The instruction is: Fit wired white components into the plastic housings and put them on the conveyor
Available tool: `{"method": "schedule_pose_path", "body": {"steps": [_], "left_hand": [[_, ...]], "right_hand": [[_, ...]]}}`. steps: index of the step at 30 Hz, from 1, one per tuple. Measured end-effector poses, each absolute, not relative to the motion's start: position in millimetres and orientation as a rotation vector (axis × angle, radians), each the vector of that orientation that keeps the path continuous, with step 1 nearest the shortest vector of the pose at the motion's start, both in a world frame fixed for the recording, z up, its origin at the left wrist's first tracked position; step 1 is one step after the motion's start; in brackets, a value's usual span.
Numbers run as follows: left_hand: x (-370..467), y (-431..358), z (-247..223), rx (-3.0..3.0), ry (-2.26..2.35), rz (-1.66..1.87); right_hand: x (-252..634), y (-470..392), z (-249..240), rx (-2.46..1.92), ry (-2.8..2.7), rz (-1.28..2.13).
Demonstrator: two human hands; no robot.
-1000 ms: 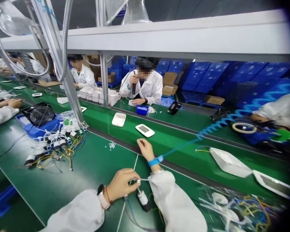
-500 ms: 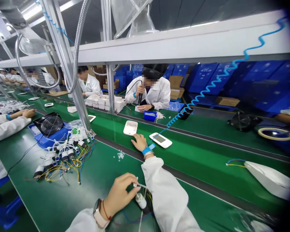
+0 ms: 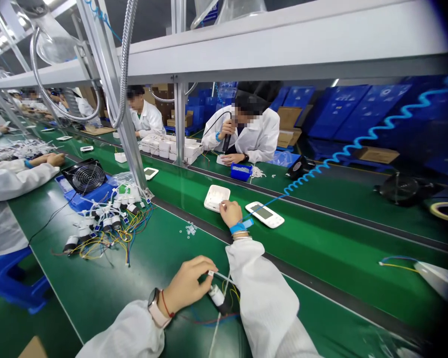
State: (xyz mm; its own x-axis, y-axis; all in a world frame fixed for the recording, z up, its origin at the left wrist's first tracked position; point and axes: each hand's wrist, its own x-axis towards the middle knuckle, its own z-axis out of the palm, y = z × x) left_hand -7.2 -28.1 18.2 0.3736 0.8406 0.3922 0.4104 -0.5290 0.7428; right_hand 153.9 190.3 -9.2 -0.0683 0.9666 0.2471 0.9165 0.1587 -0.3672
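My left hand (image 3: 191, 282), a watch on its wrist, pinches the end of a thin white tube (image 3: 222, 277). Just below its fingertips, a small white-and-black cylindrical pump (image 3: 217, 296) with colored wires lies on the green bench, partly behind my right sleeve. Wearing a blue wrist strap, my right hand (image 3: 231, 214) reaches over to the conveyor. Its closed fingers are at the near right corner of an open white plastic housing (image 3: 213, 195). To the right of that hand lies a white device with a grey screen (image 3: 265, 214).
Small white rings (image 3: 190, 229) lie scattered on the bench. At left are a heap of wired pumps (image 3: 112, 219) and a black fan (image 3: 85, 176). A metal post (image 3: 129, 124) stands at the belt's edge. Across it, a co-worker (image 3: 242, 124) works beside a blue bin (image 3: 241, 172).
My right hand has gone from spread fingers beside the white housing to closed fingers at its corner. My left hand keeps the tube end. The whole view has shifted slightly.
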Motion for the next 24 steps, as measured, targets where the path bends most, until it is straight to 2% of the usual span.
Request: {"method": "schedule_pose_path", "body": {"steps": [7, 13, 19, 24], "left_hand": [[-6, -30, 21, 2.104, 1.040, 1.085], [-12, -33, 22, 2.183, 0.989, 1.115], [-23, -39, 36, 2.516, 0.922, 0.986], [-33, -53, 91, 2.816, 0.767, 0.916]], "right_hand": [[170, 193, -15, -2.079, -1.790, 0.223], [176, 160, -1, -2.130, -1.798, 0.141], [216, 55, 3, -1.995, -1.878, 0.031], [258, -56, -21, -1.771, -1.815, 0.039]]}}
